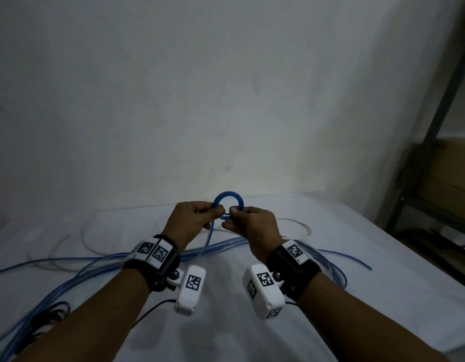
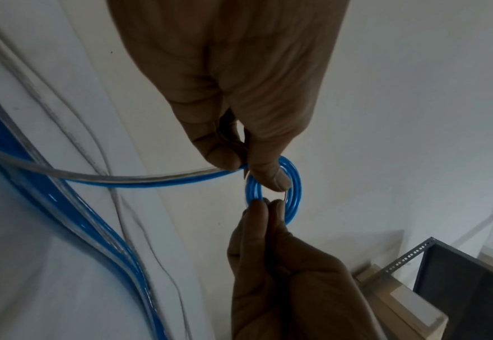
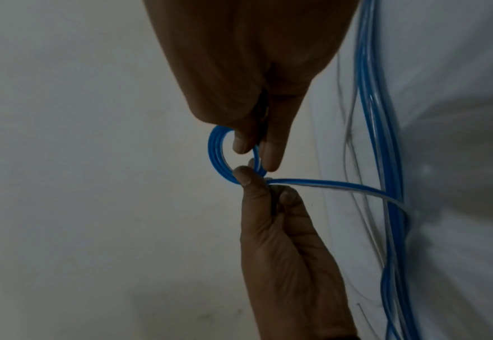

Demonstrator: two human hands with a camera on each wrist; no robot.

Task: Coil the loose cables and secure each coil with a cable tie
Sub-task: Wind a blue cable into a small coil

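A person's left hand [image 1: 193, 218] and right hand [image 1: 255, 226] hold a small blue cable coil [image 1: 228, 208] above the white-covered worktop [image 1: 226, 322], fingers [image 2: 271, 177] of both clamped on its rim; loose blue cable [image 1: 69, 278] trails below.

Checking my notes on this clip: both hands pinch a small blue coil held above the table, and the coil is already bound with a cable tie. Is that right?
Not quite. Both the left hand and the right hand do pinch the small blue coil above the table, but no cable tie is on it; the left wrist view shows bare loops, with cable trailing off.
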